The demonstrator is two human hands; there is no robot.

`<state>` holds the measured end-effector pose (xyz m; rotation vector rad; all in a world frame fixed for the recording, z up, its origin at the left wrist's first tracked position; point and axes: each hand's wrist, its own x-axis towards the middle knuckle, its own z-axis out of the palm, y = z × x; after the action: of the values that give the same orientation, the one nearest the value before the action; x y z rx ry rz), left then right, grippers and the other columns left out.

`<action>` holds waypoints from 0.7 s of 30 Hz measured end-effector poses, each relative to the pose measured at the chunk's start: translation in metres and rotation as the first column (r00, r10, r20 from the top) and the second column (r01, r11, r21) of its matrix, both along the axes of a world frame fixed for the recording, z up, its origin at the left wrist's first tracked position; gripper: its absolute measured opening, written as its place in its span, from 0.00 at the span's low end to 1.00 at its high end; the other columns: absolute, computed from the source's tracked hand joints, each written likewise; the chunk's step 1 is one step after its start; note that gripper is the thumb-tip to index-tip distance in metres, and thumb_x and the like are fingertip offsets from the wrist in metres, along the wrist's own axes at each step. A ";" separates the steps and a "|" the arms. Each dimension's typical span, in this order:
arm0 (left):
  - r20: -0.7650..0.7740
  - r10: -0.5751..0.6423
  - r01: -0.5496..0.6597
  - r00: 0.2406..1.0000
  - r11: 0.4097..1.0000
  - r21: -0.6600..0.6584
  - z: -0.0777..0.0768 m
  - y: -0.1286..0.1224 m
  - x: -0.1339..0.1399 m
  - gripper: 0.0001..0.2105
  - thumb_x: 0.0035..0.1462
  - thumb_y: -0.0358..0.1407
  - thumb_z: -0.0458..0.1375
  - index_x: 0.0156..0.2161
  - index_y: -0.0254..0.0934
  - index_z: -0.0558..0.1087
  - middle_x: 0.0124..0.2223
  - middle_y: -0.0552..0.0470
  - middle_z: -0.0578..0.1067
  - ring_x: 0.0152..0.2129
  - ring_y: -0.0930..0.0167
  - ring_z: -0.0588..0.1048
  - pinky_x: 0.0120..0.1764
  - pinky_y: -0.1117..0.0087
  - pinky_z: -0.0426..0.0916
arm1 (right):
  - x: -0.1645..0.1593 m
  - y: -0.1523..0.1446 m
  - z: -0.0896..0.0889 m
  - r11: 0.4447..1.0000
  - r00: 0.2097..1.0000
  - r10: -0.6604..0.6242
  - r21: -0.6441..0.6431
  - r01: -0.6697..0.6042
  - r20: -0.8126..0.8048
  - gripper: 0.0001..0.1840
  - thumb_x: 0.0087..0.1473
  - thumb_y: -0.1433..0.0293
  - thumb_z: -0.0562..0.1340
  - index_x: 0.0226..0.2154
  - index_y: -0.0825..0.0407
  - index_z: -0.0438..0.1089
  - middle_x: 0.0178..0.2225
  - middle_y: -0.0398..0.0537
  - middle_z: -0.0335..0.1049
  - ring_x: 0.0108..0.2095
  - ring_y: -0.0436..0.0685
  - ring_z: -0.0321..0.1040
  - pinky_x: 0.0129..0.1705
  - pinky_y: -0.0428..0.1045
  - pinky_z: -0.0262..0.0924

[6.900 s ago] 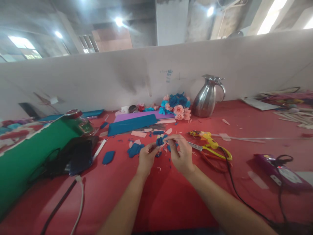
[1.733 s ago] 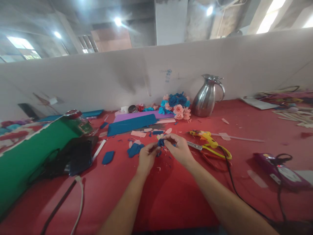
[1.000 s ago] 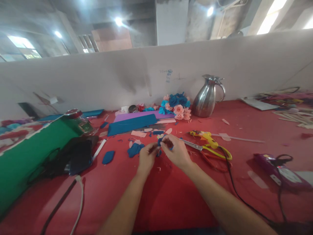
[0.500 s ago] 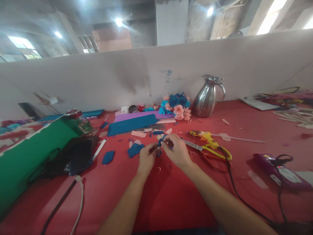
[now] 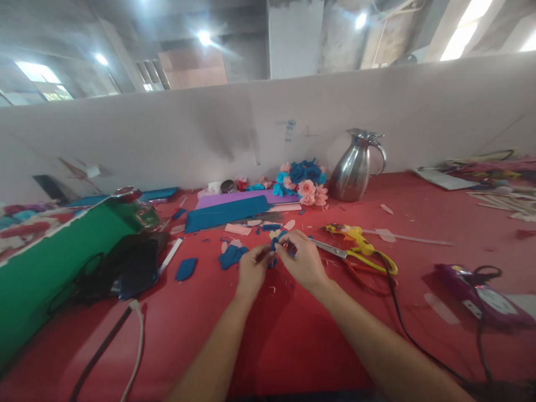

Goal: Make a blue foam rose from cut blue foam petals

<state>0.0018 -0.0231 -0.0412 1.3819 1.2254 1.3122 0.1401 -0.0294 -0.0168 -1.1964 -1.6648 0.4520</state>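
Note:
Both my hands meet over the middle of the red table. Between the fingertips of my left hand [image 5: 252, 272] and my right hand [image 5: 302, 259] is a small dark blue paper flower piece [image 5: 274, 242], pinched from both sides and partly hidden by the fingers. Loose blue paper petals [image 5: 232, 257] lie just left of my left hand, and a single blue petal [image 5: 186, 269] is farther left. Beyond the fingers are pink paper scraps [image 5: 238, 229]. Right of my right hand lie scissors [image 5: 364, 258] with yellow and red handles, beside a yellow glue gun [image 5: 355, 237].
A steel jug [image 5: 353, 167] stands at the back beside a bunch of blue and pink paper flowers [image 5: 304, 181]. Blue paper sheets [image 5: 228, 214] lie left of them. A green box [image 5: 62, 268] and a glass jar [image 5: 136, 209] are at left, a purple power strip [image 5: 481, 296] at right.
Almost nothing differs. My hands keep their pinch on the blue paper piece, with only a very slight shift of the fingers.

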 end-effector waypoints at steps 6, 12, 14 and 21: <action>0.000 0.003 -0.003 1.000 1.000 -0.007 -0.003 0.001 0.000 0.11 0.46 0.38 0.63 0.35 0.35 0.80 0.28 0.51 0.78 0.26 0.69 0.73 0.32 0.71 0.67 | -0.001 -0.001 0.000 0.999 1.000 -0.020 0.034 0.021 -0.021 0.04 0.52 0.72 0.59 0.26 0.50 0.68 0.29 0.45 0.66 0.28 0.53 0.64 0.32 0.48 0.59; 0.001 0.005 -0.005 1.000 1.000 -0.005 -0.001 0.000 0.000 0.10 0.46 0.37 0.62 0.34 0.36 0.80 0.27 0.52 0.78 0.25 0.70 0.72 0.32 0.72 0.66 | 0.000 0.000 -0.001 0.998 0.999 -0.030 0.058 0.031 -0.014 0.04 0.52 0.72 0.59 0.27 0.49 0.68 0.30 0.46 0.66 0.30 0.53 0.65 0.34 0.48 0.60; 0.001 -0.002 0.002 1.000 1.000 -0.006 -0.002 0.000 -0.001 0.10 0.47 0.37 0.62 0.35 0.35 0.80 0.29 0.51 0.78 0.26 0.70 0.73 0.32 0.72 0.66 | 0.000 0.000 -0.001 0.998 0.999 -0.026 0.058 0.027 -0.023 0.04 0.52 0.72 0.60 0.27 0.50 0.68 0.30 0.46 0.65 0.30 0.53 0.65 0.34 0.48 0.60; -0.018 0.004 -0.004 1.000 1.000 0.007 -0.003 0.001 -0.001 0.10 0.47 0.37 0.62 0.35 0.35 0.80 0.28 0.52 0.78 0.25 0.70 0.72 0.32 0.72 0.66 | -0.001 -0.001 -0.002 0.998 0.999 0.007 0.061 -0.004 -0.047 0.06 0.54 0.71 0.58 0.27 0.50 0.68 0.30 0.47 0.66 0.29 0.53 0.64 0.33 0.48 0.60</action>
<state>0.0011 -0.0222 -0.0445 1.3999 1.2371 1.3109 0.1389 -0.0302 -0.0184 -1.1286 -1.6304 0.4272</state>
